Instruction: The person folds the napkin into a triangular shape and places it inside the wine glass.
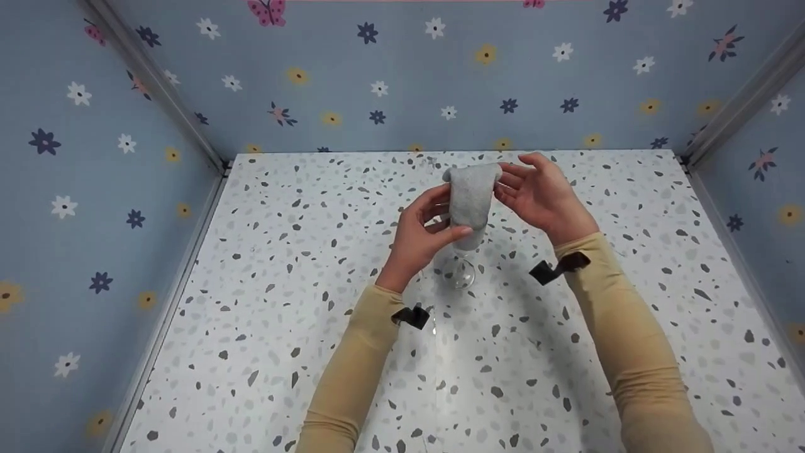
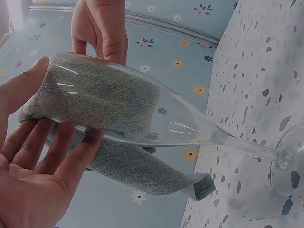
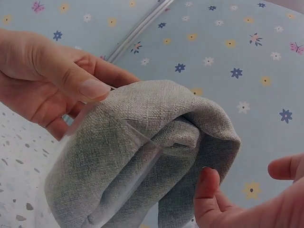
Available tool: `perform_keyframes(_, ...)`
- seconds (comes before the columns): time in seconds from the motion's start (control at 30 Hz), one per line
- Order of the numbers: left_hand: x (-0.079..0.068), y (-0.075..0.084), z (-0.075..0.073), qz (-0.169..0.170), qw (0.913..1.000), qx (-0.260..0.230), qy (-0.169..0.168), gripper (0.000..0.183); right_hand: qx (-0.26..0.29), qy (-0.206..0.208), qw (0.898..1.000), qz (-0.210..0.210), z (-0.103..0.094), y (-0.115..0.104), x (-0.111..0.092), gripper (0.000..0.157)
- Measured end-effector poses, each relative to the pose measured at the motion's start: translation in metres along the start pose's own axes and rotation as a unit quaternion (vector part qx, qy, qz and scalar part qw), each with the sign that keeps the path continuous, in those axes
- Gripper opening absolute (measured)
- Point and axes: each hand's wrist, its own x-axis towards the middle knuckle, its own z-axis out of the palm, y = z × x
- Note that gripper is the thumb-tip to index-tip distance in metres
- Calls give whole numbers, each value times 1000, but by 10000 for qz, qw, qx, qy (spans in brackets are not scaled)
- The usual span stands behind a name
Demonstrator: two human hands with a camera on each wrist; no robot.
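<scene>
A clear stemmed glass (image 2: 192,124) has a grey cloth (image 1: 471,196) stuffed into its bowl, and the cloth's free end hangs over the rim down the outside. In the head view my left hand (image 1: 420,228) grips the bowl near its top, thumb on the near side and fingers behind. The glass's round foot (image 1: 463,274) shows below, over the speckled tabletop. My right hand (image 1: 544,196) is just right of the rim, fingers loosely spread, fingertips at the cloth's edge. In the right wrist view its reddish fingertip (image 3: 207,176) overlaps the hanging cloth, with the thumb apart.
The white speckled table (image 1: 283,264) spreads around the glass. Blue flower-print panels (image 1: 409,75) stand behind and on both sides, with grey metal rails (image 1: 157,82) at the corners. Black straps (image 1: 412,316) sit on both wrists.
</scene>
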Motion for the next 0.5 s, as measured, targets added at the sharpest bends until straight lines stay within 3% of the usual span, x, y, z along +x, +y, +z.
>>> perform_keyframes(0.3,0,-1,-1,51,10000,5,17,64,680,-139,9969,358,7,-5,10,68)
perform_keyframes(0.5,1,-1,0,79,10000,26,11,63,963,-466,9936,352,11,-10,11,53)
